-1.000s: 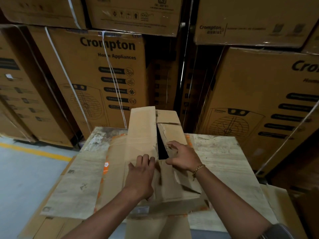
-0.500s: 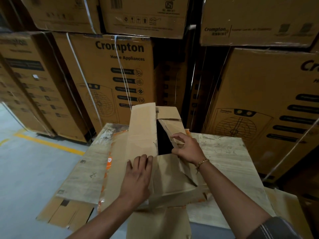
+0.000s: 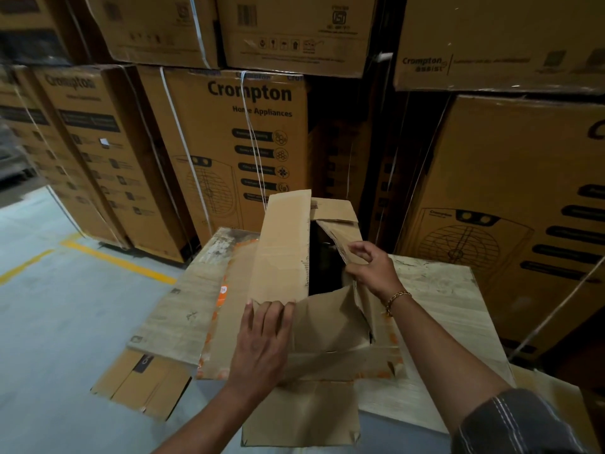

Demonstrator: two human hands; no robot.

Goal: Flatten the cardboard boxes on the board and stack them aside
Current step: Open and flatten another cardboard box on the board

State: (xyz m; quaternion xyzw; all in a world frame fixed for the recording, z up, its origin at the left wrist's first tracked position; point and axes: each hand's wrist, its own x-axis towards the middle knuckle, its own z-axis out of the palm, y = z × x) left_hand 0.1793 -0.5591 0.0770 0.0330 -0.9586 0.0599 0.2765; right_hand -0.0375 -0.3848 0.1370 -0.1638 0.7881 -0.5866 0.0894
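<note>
A brown cardboard box (image 3: 281, 250) stands half open on the pale wooden board (image 3: 445, 309), a dark gap showing between its flaps. My left hand (image 3: 262, 342) lies flat on the box's near left panel, fingers together, pressing on it. My right hand (image 3: 370, 267) pinches the torn right flap (image 3: 340, 237) and holds it raised at the gap's edge. Another flap (image 3: 301, 414) hangs over the board's near edge. Orange-edged cardboard (image 3: 226, 290) lies under the box on the board.
Tall stacked Crompton cartons (image 3: 235, 142) wall in the far side and the right (image 3: 510, 204). Flattened cardboard (image 3: 140, 385) lies on the grey floor at the board's left corner. A yellow line (image 3: 118, 260) crosses the floor at left.
My right hand has lifted the right flap higher and away from the gap, which is wider. The left hand has stayed pressed on the left panel. The view has swung left.
</note>
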